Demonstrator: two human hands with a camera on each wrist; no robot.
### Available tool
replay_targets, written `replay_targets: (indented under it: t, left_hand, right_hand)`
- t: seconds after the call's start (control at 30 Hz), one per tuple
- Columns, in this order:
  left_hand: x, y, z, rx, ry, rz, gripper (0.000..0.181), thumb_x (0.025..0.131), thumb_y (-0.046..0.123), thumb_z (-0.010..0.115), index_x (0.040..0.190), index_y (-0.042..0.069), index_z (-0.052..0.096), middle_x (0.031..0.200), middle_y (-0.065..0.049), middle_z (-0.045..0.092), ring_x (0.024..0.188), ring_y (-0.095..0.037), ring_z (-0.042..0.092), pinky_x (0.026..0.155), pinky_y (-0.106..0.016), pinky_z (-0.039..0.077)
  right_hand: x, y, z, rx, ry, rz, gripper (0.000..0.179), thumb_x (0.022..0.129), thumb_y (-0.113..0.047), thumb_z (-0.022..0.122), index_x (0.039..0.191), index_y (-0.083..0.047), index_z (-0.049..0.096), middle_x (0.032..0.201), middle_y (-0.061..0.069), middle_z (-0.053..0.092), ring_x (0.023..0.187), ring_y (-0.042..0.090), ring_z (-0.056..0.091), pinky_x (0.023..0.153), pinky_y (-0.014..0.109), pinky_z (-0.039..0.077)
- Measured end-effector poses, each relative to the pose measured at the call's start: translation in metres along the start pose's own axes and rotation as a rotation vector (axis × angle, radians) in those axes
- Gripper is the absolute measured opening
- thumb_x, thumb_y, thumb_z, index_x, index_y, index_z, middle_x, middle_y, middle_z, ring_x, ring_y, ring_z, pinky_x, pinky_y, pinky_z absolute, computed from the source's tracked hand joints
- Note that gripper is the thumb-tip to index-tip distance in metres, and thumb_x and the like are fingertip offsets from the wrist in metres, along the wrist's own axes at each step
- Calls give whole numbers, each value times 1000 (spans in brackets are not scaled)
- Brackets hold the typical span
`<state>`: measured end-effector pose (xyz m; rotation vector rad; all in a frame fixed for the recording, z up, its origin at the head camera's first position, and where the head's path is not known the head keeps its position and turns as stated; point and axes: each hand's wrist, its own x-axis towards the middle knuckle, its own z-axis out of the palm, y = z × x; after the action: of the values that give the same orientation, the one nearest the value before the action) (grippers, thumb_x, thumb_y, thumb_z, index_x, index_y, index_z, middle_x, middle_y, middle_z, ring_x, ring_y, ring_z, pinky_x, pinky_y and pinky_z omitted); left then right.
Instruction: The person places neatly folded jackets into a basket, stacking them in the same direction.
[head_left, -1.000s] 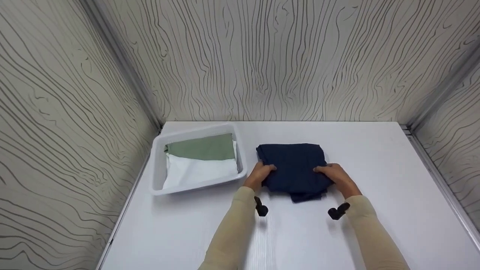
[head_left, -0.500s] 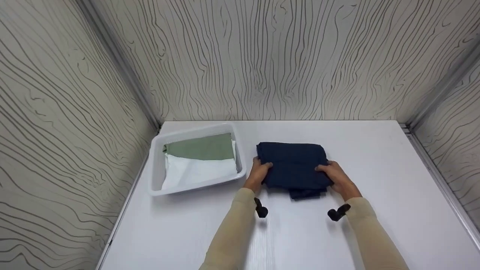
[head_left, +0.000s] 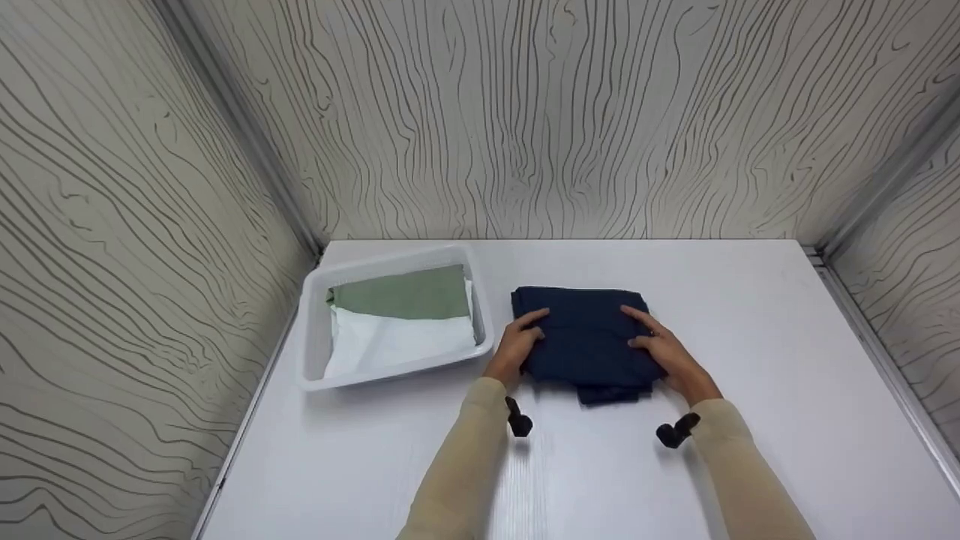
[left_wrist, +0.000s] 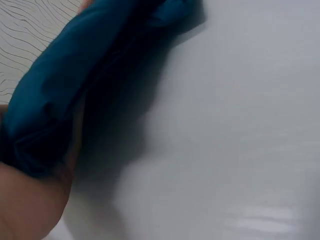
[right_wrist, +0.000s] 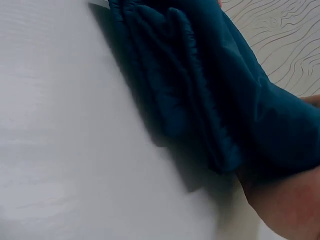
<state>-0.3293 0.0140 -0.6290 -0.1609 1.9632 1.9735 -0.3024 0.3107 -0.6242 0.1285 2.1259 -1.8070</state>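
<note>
A folded dark blue garment point(head_left: 589, 341) is held level at mid-table, its folded layers stacked into a rough rectangle. At its left side my left hand point(head_left: 516, 351) grips the edge, with the thumb and a finger over the top. On the opposite side my right hand point(head_left: 673, 358) grips it in the same way. A narrow flap hangs out at the near edge. In the left wrist view the garment point(left_wrist: 65, 75) shows above a shadow on the tabletop. The right wrist view shows gathered hem layers of the garment point(right_wrist: 195, 85). The other fingers are mostly hidden beneath the cloth.
Left of the garment stands a white plastic basket point(head_left: 322, 386), holding a green folded cloth point(head_left: 405, 295) and a white folded cloth point(head_left: 397, 341). Patterned panels point(head_left: 525, 120) wall the white table point(head_left: 750, 337) at the back and sides.
A finger of each hand has come up onto the top of the garment, beside the thumb. The garment has shifted slightly toward the near side over the last half second. The basket has not moved.
</note>
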Motion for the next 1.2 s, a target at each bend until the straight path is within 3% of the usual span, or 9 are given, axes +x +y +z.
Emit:
replay_targets:
  t: [0.17, 0.33, 0.57, 0.73, 1.07, 1.2]
  left_hand:
    - [0, -1, -4, -33, -16, -63, 66, 90, 11, 64, 149, 39, 63, 173, -7, 36, 162, -30, 28, 126, -52, 33]
    - [-1, -3, -7, -18, -21, -58, 69, 87, 10, 66, 153, 32, 60, 172, -9, 37, 163, -31, 27, 129, -48, 30]
    - [-2, -3, -5, -42, -33, -61, 69, 89, 15, 77, 155, 27, 58, 173, -12, 36, 163, -34, 26, 131, -50, 27]
    - [-2, -2, -6, -32, -22, -60, 73, 87, 9, 77, 155, 28, 58, 173, -11, 35, 163, -35, 26, 131, -51, 27]
    - [-6, 12, -5, -69, -28, -11, 72, 89, 10, 75, 156, 31, 57, 175, -12, 31, 163, -34, 26, 131, -52, 26]
    - [-5, 19, -4, -12, -13, 44, 72, 89, 8, 73, 156, 27, 57, 173, -12, 35, 163, -34, 26, 132, -50, 25]
  right_hand:
    - [-4, 3, -2, -29, -18, 15, 84, 106, -25, 66, 173, -29, 16, 180, 10, -13, 166, 42, -11, 132, 66, 5]
    - [-4, 7, -4, -60, -44, 6, 93, 102, -20, 69, 173, -33, 10, 179, 9, -17, 165, 41, -17, 131, 68, 0]
    - [-2, 9, -7, -66, -64, -5, 81, 105, -15, 64, 172, -32, 21, 180, 9, -13, 165, 40, -16, 131, 66, -2]
    - [-2, 7, -6, -51, -85, 1, 79, 106, -15, 62, 172, -32, 20, 180, 9, -15, 165, 40, -16, 131, 66, -1]
    - [-6, -8, -9, 79, -94, -27, 79, 107, -18, 63, 172, -34, 20, 179, 5, -17, 165, 36, -15, 134, 58, 4]
    - [-9, -16, -12, 75, -87, -50, 79, 107, -28, 66, 171, -34, 22, 180, 7, -12, 166, 36, -8, 133, 55, 12]
